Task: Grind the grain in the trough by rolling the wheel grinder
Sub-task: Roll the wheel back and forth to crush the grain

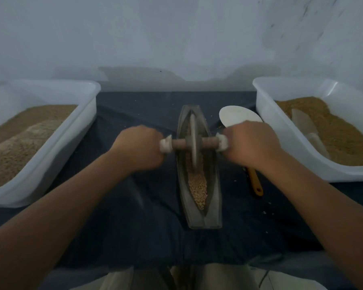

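Observation:
A long dark boat-shaped trough [215, 210] lies lengthwise on the dark cloth in the middle. Pale grain [198, 188] fills its groove, mostly in the near half. The wheel grinder [194, 141] stands upright in the groove around the trough's far half, its wooden axle crossing the trough. My left hand [138, 146] grips the axle's left end, which is wrapped in white cloth. My right hand [250, 143] grips the right end in the same way. The wheel looks blurred.
A white tub [86, 114] of brown meal stands at the left. Another white tub [281, 143] at the right holds brown meal and a clear scoop [308, 128]. A white spoon-like bowl [237, 118] and a yellow-handled tool [256, 183] lie right of the trough. A wall rises behind.

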Available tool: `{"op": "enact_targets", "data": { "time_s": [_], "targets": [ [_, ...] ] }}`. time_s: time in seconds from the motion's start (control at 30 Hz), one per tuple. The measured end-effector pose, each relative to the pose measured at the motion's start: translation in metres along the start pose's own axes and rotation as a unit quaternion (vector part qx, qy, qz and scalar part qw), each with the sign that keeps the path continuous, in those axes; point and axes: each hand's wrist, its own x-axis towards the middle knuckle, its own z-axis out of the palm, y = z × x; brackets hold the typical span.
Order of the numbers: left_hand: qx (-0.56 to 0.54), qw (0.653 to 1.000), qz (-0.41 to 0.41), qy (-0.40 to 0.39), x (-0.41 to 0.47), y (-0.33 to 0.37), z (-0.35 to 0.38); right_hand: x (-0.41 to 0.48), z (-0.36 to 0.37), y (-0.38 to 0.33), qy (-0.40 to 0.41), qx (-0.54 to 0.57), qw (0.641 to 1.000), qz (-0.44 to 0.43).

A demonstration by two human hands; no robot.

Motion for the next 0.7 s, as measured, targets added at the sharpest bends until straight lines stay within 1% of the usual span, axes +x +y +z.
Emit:
{"op": "enact_targets", "data": {
  "time_s": [0.03, 0.07, 0.13, 0.17, 0.23, 0.27, 0.37, 0.47, 0.57, 0.63, 0.7],
  "targets": [
    [0.005, 1.0, 0.02, 0.013, -0.018, 0.0, 0.003, -0.016, -0.001, 0.002, -0.026, 0.015, 0.999, -0.027],
    [0.013, 0.998, 0.039, 0.037, -0.035, 0.001, 0.004, -0.032, -0.003, 0.003, -0.025, 0.035, 0.998, -0.052],
    [0.023, 0.995, 0.059, 0.074, -0.053, 0.001, 0.005, -0.055, -0.002, 0.005, 0.037, 0.052, 0.995, -0.083],
    [0.024, 0.996, 0.055, 0.071, -0.052, 0.0, 0.007, -0.054, 0.0, 0.006, 0.047, 0.046, 0.995, -0.081],
    [0.014, 0.999, 0.019, 0.037, -0.034, 0.0, 0.01, -0.035, 0.004, 0.004, 0.042, 0.015, 0.997, -0.056],
    [0.01, 1.0, -0.001, 0.024, -0.018, 0.0, 0.009, -0.018, 0.008, 0.004, 0.059, 0.0, 0.997, -0.042],
    [0.011, 0.999, -0.045, 0.024, 0.032, 0.0, -0.002, 0.027, 0.009, 0.005, 0.08, -0.001, 0.997, 0.01],
    [0.015, 0.999, -0.028, 0.015, 0.043, 0.003, -0.01, 0.033, 0.007, 0.005, 0.074, 0.019, 0.996, 0.035],
    [0.036, 0.999, 0.02, 0.011, 0.006, 0.001, -0.005, -0.005, 0.006, 0.003, 0.042, 0.015, 0.999, 0.001],
    [0.031, 0.998, 0.043, 0.024, -0.029, 0.0, 0.001, -0.04, 0.002, -0.003, 0.077, -0.004, 0.996, -0.042],
    [0.012, 0.999, 0.047, 0.022, -0.048, -0.001, 0.008, -0.062, -0.003, -0.005, 0.115, 0.013, 0.991, -0.071]
  ]
}}
